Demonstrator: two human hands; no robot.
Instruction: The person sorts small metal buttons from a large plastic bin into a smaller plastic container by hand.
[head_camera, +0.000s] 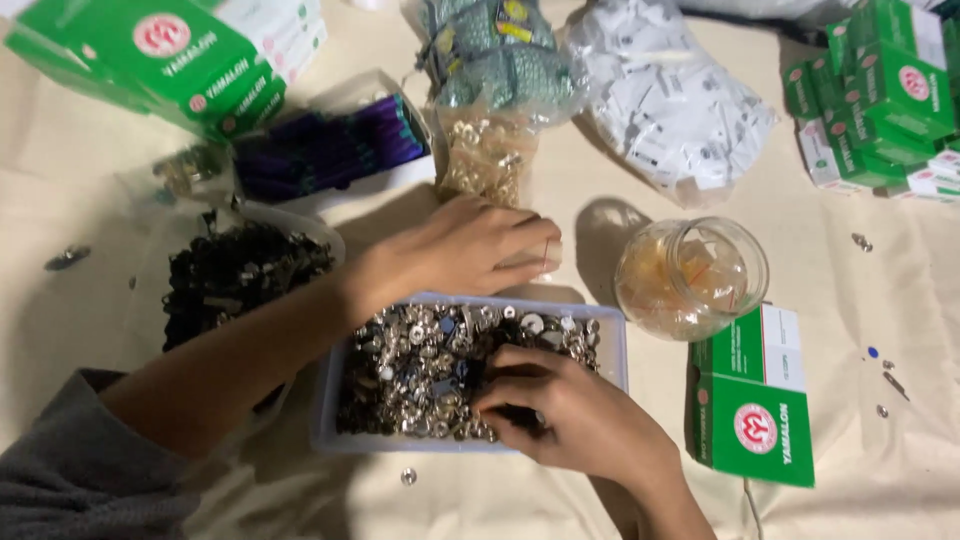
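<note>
- I am seeing the right hand (575, 415) lying inside the shallow clear tray (325, 400), fingers curled together and digging into the heap of silvery metal snap buttons (420, 365); whether it is pinching one I cannot tell.
- The buttons are lying under and just left of that hand, filling the tray from wall to wall.
- The left hand (470, 250) is reaching across the tray's far rim, fingers loosely bent and apart, gripping nothing I can make out.
- A round glass jar (690, 278) is standing just right of the tray, and a green carton (752, 398) is lying beside it on the counter (900, 320).
- A container of dark metal pieces (235, 280) is sitting left of the tray, touching the left forearm.
</note>
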